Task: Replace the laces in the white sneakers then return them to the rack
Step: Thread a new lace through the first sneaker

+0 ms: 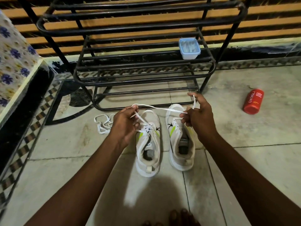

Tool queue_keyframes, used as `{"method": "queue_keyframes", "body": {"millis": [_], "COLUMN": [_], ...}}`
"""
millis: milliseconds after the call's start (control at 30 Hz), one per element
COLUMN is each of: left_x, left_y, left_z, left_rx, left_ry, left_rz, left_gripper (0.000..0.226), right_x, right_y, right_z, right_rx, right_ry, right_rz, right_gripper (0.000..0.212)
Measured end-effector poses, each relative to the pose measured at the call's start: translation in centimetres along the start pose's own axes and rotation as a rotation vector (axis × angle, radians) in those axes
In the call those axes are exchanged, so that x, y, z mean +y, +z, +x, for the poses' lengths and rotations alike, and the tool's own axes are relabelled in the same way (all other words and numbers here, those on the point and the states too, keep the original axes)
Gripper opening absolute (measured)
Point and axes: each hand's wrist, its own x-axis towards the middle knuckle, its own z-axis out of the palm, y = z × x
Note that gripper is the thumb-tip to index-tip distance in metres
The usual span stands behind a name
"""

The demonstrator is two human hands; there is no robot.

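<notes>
Nearest, bare toes (179, 216) are cut off by the lower edge. Beyond them the left sneaker (147, 154) and right sneaker (182, 152) stand side by side on the tiled floor (244, 160). The left hand (125, 123) pinches a white lace (160, 108) rising from the left sneaker's eyelets, and the right hand (199, 116) pinches its far end. Lacing looks underway: even out both tails and keep the flat lace untwisted before threading the next eyelet. A loose lace (102, 124) lies just left. The left hand hides how many eyelets are filled, and the right sneaker's lacing is unclear. Farther off, the black rack (143, 79) holds a blue tub (189, 48).
</notes>
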Motion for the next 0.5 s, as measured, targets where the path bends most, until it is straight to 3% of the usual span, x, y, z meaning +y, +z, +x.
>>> {"method": "queue_keyframes", "body": {"millis": [67, 167, 267, 500], "left_x": [-0.1, -0.3, -0.2, 0.5], "left_y": [-0.1, -0.5, -0.9, -0.4], "left_z": [0.4, 1.0, 1.5, 1.8], "left_rx": [0.044, 0.127, 0.179, 0.151], "left_ry": [0.001, 0.004, -0.036, -0.022], "left_rz": [-0.012, -0.028, -0.098, -0.091], "left_gripper": [0.008, 0.007, 0.013, 0.014], "right_x": [0.3, 0.5, 0.7, 0.4], "right_y": [0.0, -0.1, -0.4, -1.0], "right_z": [0.1, 0.0, 0.1, -0.2], "right_rx": [-0.014, -0.025, -0.026, -0.085], "right_ry": [0.020, 0.091, 0.074, -0.025], "right_rz": [-0.016, 0.029, -0.027, -0.214], "right_gripper": [0.044, 0.013, 0.021, 0.013]}}
